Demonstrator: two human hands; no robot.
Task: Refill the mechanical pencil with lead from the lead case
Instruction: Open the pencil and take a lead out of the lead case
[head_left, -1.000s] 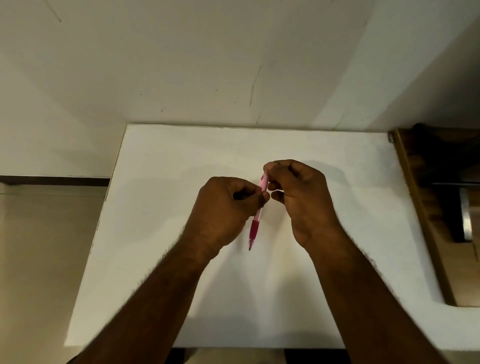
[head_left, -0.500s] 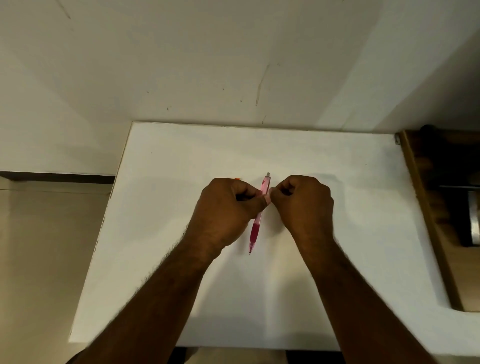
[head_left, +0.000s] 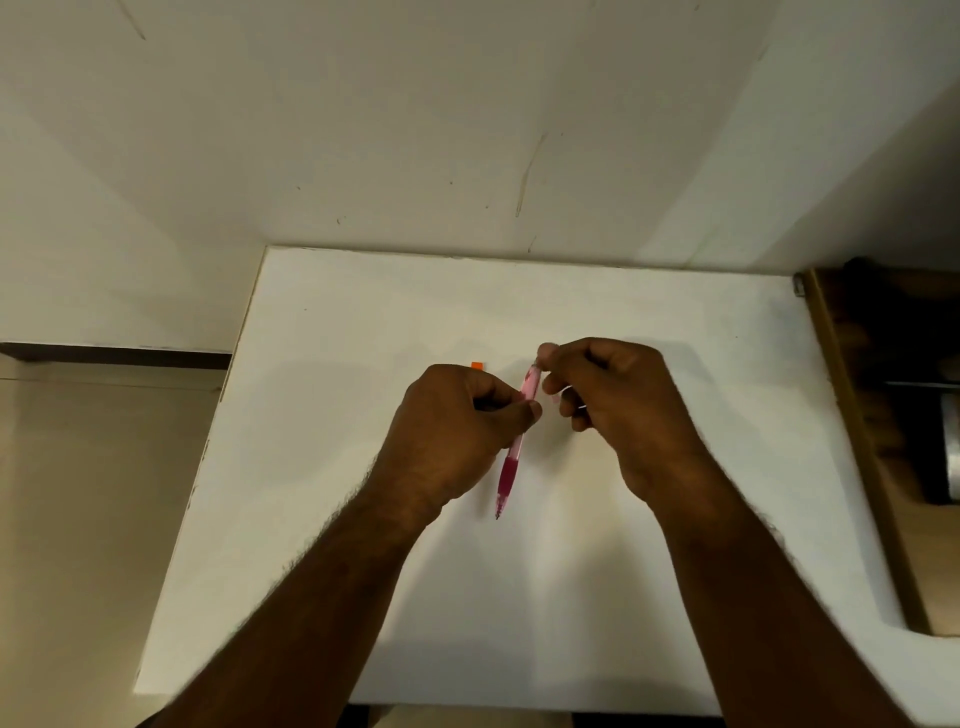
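My left hand (head_left: 457, 426) grips the pink pencil (head_left: 511, 457) mid-barrel; my right hand (head_left: 618, 410) pinches its top end, hiding it. An orange object (head_left: 477, 365) peeks behind my knuckles.

Both hands (head_left: 457, 431) curled, fingertips together

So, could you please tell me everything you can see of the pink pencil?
The pencil is slim, of see-through pink plastic, with a darker magenta grip low down and a fine pointed tip. It is held above the white table, tilted, tip toward the person, top end away. The left hand pinches its upper barrel between thumb and fingers. The right hand has its fingertips at the top end; whether the cap is on or off cannot be told.
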